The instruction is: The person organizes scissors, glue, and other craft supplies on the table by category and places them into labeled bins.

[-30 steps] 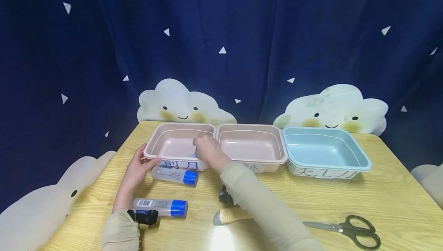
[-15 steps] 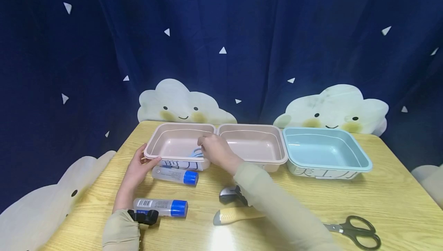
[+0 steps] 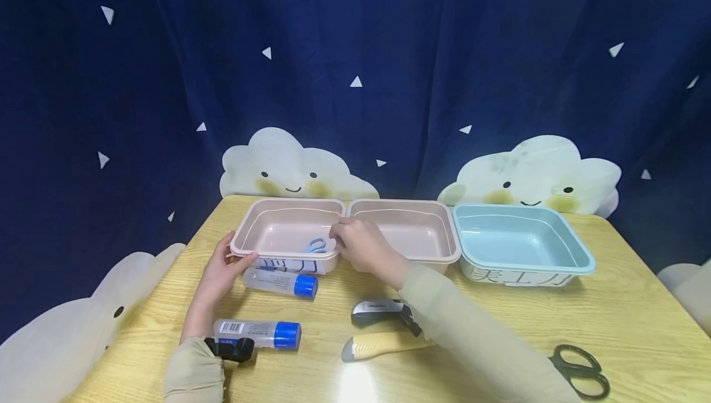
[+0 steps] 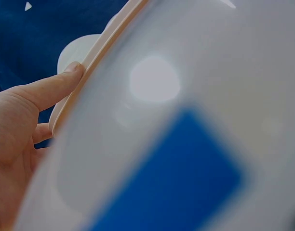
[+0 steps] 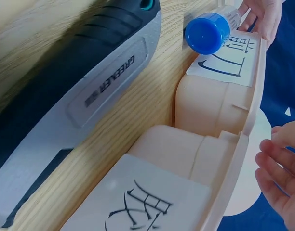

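Light-blue looped scissor handles (image 3: 317, 245): centre-left of the head view, inside the pale-pink rectangular plastic bin (image 3: 278, 239); long axis unclear.
Right hand (image 3: 363, 246): nearer, just right of the handles, fingers loosely bent, holding nothing.
Left hand (image 3: 223, 274): thumb and fingers grip the bin's lower-left corner.

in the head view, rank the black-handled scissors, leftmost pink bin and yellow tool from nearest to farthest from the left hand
1. Leftmost pink bin: the left hand grips its left end.
2. Yellow tool: to the left hand's right, nearer the camera than that bin.
3. Black-handled scissors: farthest right, partly hidden by the right sleeve.
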The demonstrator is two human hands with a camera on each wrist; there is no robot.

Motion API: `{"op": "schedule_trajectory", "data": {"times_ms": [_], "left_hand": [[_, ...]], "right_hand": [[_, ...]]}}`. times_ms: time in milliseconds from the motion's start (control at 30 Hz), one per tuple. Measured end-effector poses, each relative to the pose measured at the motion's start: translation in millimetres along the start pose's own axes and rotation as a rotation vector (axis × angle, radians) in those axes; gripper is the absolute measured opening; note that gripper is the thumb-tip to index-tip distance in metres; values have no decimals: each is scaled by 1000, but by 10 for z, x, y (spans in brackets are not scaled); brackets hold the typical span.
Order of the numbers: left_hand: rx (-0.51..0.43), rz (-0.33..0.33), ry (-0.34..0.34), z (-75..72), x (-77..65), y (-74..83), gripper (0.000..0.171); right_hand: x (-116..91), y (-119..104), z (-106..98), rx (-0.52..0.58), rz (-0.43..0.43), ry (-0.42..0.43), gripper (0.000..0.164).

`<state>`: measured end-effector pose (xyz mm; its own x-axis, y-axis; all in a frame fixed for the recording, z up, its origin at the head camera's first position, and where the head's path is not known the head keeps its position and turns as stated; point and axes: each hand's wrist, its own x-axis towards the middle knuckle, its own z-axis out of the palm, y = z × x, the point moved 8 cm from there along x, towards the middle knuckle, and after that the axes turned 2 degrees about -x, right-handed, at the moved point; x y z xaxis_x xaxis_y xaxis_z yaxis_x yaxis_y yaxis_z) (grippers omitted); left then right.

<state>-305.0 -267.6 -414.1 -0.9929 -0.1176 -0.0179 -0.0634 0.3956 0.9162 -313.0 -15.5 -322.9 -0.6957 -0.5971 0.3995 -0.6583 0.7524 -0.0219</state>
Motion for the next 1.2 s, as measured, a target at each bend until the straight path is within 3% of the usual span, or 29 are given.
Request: {"op": "schedule_trajectory", "data": {"times_ms": [367,600,800,1200], "left_hand": [[-12,-1,-5,7,-3,-15,89],[-9,-6,-6,10,-3,-12,89],[4,-3,-5,-18,1,-8,90],[-2,8,-10,-1,-15,18,89]], "right_hand": [[-322,137,-285,-8,-73,178,9],[-589,368,-389,-20,-19,125,10],[-826,543,-469,-24,-38,147,8],[-1250,776,-613,-68,19,103,8]]}}
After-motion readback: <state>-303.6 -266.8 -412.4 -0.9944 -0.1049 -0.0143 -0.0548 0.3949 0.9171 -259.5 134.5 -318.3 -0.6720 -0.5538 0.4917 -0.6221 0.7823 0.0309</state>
